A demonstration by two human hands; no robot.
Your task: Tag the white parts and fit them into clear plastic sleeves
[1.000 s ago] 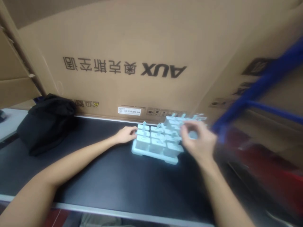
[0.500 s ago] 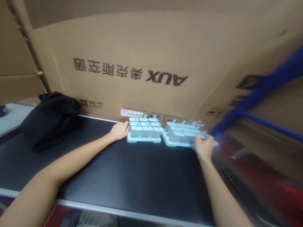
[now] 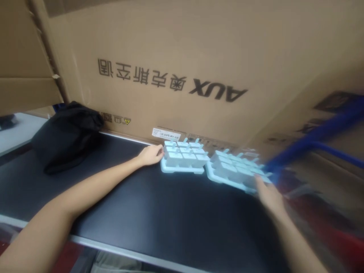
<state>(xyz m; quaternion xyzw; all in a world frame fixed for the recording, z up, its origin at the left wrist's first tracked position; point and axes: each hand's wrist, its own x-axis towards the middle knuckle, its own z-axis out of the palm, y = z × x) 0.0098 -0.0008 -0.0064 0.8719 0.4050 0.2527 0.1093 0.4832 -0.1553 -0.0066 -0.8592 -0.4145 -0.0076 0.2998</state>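
Note:
Two light blue popsicle molds lie side by side on the black tabletop, each with rows of square cells and stick handles poking up. The left popsicle mold [image 3: 186, 157] sits near the back edge. My left hand [image 3: 150, 154] has its bent fingers closed at that mold's left end. Angled toward me at its outer end, the right popsicle mold [image 3: 234, 172] has its near corner close to the left one. My right hand [image 3: 269, 193], blurred, grips its right end, thumb on the near side; the other fingers are mostly hidden.
A large cardboard box [image 3: 170, 45] with upside-down print stands along the back of the black table [image 3: 170, 212]. A black cloth bag [image 3: 66, 138] lies at the left. Blue metal rack bars [image 3: 321, 132] slant past the right end.
The right popsicle mold has swung with my right hand, its outer end turning toward me and right. The left mold stays in place with my left hand at its end. The view has shifted slightly.

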